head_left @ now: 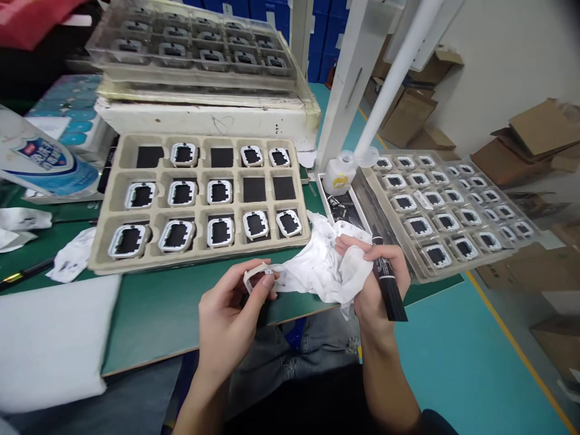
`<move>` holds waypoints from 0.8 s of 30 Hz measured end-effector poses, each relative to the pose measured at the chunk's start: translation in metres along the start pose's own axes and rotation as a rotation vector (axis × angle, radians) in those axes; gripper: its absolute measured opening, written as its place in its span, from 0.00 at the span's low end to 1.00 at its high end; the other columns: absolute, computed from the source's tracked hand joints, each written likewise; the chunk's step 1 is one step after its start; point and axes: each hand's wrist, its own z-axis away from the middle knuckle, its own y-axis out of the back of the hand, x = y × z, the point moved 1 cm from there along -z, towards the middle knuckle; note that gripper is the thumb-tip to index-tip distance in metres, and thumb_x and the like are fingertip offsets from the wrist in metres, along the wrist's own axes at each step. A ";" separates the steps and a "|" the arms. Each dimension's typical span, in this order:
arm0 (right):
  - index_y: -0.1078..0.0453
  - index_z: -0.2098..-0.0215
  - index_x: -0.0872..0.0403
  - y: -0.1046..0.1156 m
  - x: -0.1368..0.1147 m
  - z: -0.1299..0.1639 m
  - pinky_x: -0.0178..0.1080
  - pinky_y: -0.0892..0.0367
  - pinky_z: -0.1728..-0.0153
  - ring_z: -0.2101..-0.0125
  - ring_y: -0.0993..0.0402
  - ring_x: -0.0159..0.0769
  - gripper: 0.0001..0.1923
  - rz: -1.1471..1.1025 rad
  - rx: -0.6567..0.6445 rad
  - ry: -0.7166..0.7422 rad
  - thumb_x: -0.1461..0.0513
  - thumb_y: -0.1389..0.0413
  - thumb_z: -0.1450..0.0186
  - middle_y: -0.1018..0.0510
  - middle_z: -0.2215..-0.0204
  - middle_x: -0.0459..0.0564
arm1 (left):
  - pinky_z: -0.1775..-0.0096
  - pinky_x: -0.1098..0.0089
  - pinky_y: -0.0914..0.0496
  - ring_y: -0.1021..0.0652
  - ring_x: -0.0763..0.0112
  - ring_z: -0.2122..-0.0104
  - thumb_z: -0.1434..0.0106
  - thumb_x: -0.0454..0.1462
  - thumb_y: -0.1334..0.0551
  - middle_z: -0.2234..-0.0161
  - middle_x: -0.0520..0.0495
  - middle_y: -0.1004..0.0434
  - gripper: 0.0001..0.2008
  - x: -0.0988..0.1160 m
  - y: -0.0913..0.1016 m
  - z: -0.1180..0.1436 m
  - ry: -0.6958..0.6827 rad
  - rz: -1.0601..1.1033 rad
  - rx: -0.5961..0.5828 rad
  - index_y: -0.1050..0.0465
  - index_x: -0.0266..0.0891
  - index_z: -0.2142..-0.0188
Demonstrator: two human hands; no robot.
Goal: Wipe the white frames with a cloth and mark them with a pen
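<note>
I am seeing two bare forearms coming up from the bottom edge, with no sleeves reaching the wrists. The left hand (231, 314) is wearing no glove, ring or watch that I can make out, and its thumbnail is showing short and plain. The right hand (374, 284) is likewise going ungloved and unadorned. At the lower right corner a dark sleeve (437, 423) is just showing by the elbow. Between the arms, grey-blue jeans (290, 356) are covering the lap, their cloth creasing and looking faded, with darker fabric lying below them towards me.
</note>
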 end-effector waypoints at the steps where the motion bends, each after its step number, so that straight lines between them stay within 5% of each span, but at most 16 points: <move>1: 0.32 0.58 0.48 -0.001 0.001 0.001 0.58 0.11 0.46 0.50 0.08 0.51 0.10 0.005 -0.016 -0.004 0.62 0.33 0.27 0.08 0.52 0.56 | 0.65 0.71 0.19 0.16 0.70 0.72 0.27 0.42 0.26 0.62 0.49 0.11 0.10 0.000 0.000 0.000 -0.002 -0.003 0.002 0.14 0.43 0.50; 8: 0.31 0.59 0.48 -0.008 0.006 0.001 0.59 0.11 0.47 0.47 0.08 0.54 0.10 -0.047 -0.003 0.036 0.64 0.33 0.28 0.09 0.48 0.56 | 0.65 0.71 0.21 0.16 0.71 0.70 0.25 0.42 0.27 0.61 0.50 0.11 0.08 -0.001 0.002 0.002 -0.004 0.001 0.005 0.15 0.45 0.50; 12: 0.34 0.60 0.48 -0.007 0.009 0.001 0.44 0.13 0.67 0.57 0.07 0.49 0.12 -0.070 -0.003 0.022 0.64 0.34 0.28 0.08 0.48 0.56 | 0.66 0.71 0.22 0.17 0.71 0.70 0.26 0.42 0.26 0.62 0.50 0.12 0.08 -0.002 0.002 0.002 -0.014 -0.021 0.012 0.14 0.45 0.50; 16: 0.36 0.62 0.47 -0.005 0.009 -0.001 0.38 0.25 0.74 0.72 0.17 0.37 0.13 -0.031 0.016 0.031 0.64 0.35 0.28 0.08 0.57 0.51 | 0.66 0.71 0.21 0.17 0.71 0.71 0.26 0.42 0.26 0.61 0.50 0.12 0.08 -0.001 0.001 0.002 -0.013 -0.047 0.014 0.14 0.45 0.50; 24: 0.37 0.60 0.46 -0.010 0.005 -0.003 0.36 0.33 0.75 0.77 0.26 0.34 0.12 -0.010 -0.005 0.071 0.62 0.37 0.26 0.17 0.72 0.42 | 0.65 0.70 0.21 0.17 0.71 0.71 0.26 0.42 0.26 0.60 0.49 0.11 0.08 0.000 0.001 0.003 -0.015 -0.067 0.006 0.14 0.45 0.50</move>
